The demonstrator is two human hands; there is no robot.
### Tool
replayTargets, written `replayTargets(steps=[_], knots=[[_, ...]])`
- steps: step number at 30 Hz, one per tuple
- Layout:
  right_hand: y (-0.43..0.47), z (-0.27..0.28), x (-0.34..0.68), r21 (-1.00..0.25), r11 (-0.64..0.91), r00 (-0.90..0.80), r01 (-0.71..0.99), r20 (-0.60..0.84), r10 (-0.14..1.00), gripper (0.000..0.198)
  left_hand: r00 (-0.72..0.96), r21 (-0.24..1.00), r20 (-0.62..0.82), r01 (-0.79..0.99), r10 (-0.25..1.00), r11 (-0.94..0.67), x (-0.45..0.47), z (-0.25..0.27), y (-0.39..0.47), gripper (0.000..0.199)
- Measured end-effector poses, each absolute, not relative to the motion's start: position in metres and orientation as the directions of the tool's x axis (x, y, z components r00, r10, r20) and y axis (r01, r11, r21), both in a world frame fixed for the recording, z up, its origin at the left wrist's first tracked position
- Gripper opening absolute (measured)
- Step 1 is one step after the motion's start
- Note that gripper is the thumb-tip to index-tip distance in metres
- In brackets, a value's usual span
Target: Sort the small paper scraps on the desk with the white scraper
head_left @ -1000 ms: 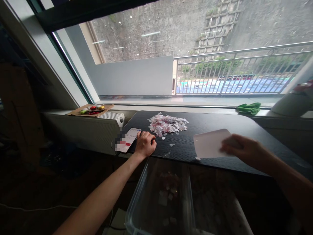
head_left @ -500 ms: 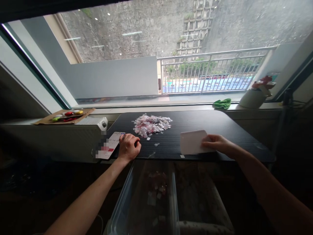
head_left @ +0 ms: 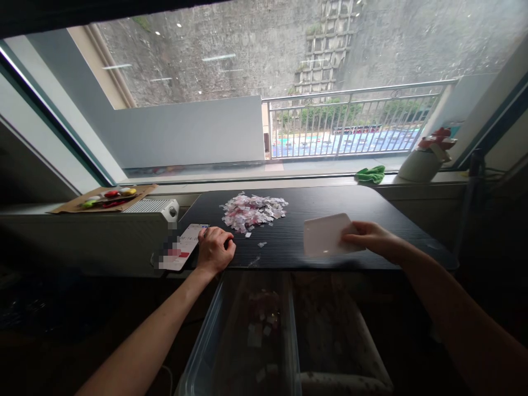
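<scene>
The right hand [head_left: 368,236] grips a card [head_left: 324,234]; the curled left hand [head_left: 215,249] could nudge the phone [head_left: 186,246] off the table's [head_left: 284,257] left edge.

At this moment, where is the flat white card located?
In the head view, the white card is in the right hand, over the dark table near its front edge, to the right of the paper scraps.

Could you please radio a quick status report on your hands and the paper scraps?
Right hand gripping white card. Left hand curled beside phone. Paper scraps heaped on black table; stray scrap between left hand and white card.
</scene>
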State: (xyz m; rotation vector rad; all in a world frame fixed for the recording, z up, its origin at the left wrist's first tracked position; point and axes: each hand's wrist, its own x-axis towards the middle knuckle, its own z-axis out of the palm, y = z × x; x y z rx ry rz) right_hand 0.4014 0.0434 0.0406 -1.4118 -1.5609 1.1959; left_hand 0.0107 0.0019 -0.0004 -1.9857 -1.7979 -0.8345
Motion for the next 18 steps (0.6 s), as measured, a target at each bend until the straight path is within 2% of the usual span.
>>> replayTargets(steps=[8,14,18], knots=[[0.044,0.047,0.377,-0.943,0.047,-0.079,0.329,0.023,0.997,0.014,0.024,0.153,0.616,0.977,0.787,-0.149,0.011,-0.001,0.002,0.015],[0.060,0.050,0.305,-0.936,0.196,-0.144,0.292,0.160,0.977,0.016,0.004,0.163,0.603,0.978,0.798,-0.128,0.014,-0.001,0.001,0.013],[0.081,0.037,0.256,-0.888,0.333,-0.220,0.316,0.273,0.937,0.018,-0.016,0.183,0.591,0.976,0.807,-0.115,0.014,-0.001,0.001,0.012]])
